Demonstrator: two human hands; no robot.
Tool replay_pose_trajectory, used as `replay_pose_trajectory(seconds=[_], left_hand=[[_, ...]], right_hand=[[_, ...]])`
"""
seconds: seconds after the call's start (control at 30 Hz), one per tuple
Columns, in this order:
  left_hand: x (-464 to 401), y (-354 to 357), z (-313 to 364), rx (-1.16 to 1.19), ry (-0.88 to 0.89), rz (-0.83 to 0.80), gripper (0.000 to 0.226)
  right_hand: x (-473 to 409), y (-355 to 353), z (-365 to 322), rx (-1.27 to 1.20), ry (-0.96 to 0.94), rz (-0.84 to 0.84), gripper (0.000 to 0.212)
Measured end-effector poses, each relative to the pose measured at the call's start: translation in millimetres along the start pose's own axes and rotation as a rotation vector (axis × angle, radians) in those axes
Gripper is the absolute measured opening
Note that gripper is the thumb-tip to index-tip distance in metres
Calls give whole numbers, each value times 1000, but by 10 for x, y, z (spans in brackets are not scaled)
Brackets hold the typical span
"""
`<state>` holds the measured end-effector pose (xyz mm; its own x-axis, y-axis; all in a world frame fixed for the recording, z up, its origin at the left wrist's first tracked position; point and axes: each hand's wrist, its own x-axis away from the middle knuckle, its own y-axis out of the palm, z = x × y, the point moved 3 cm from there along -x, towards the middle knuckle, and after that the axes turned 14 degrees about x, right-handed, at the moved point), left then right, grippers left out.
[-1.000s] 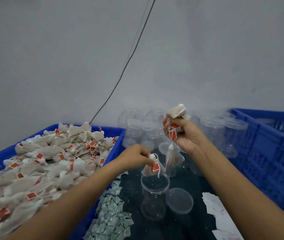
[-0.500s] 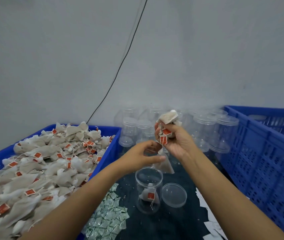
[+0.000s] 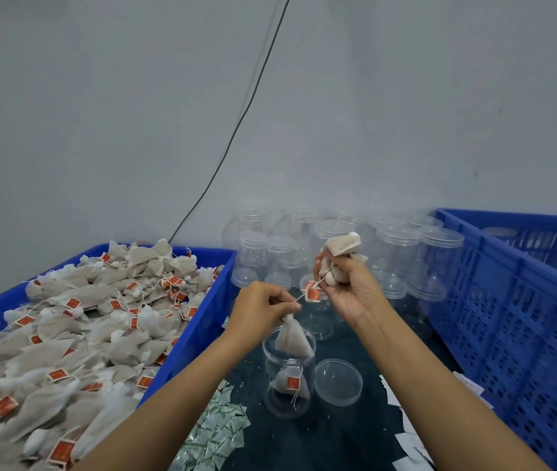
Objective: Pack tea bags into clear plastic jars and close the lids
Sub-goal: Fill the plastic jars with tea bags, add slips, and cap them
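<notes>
Left hand (image 3: 261,306) pinching top of one tea bag (image 3: 292,339), dangling over open clear jar (image 3: 287,372) at 6 o'clock, w/ one bag already inside. Right hand (image 3: 350,291) clutching bunch of tea bags (image 3: 338,263), string taut between hands. Light, soft, likely tearable (best pinched at top knot). Lid (image 3: 337,381) lying at jar's 3 o'clock. Fingertips hidden; empty jars behind blurred.

Heaped crate (image 3: 199,338) cut off left, rear jars (image 3: 304,215) blurred
</notes>
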<state>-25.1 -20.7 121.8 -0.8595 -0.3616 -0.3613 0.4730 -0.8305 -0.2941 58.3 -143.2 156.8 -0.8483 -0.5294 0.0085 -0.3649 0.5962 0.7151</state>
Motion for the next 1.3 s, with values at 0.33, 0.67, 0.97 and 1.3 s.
replay_pose_trajectory(seconds=[0.33, 0.67, 0.97, 1.3], left_hand=[[-5, -62, -78, -39, -48, -75, 15], [-19, -42, -24, -359, 3, -158, 9], [12, 102, -36, -284, 59, -121, 24], [74, 216, 164, -171, 263, 119, 60]], right_hand=[[-95, -311, -121, -25, -125, 202, 27], [-60, -387, -135, -65, -100, 175, 27], [107, -189, -10, -75, 90, -33, 31], [152, -149, 291, -49, 202, -135, 17]])
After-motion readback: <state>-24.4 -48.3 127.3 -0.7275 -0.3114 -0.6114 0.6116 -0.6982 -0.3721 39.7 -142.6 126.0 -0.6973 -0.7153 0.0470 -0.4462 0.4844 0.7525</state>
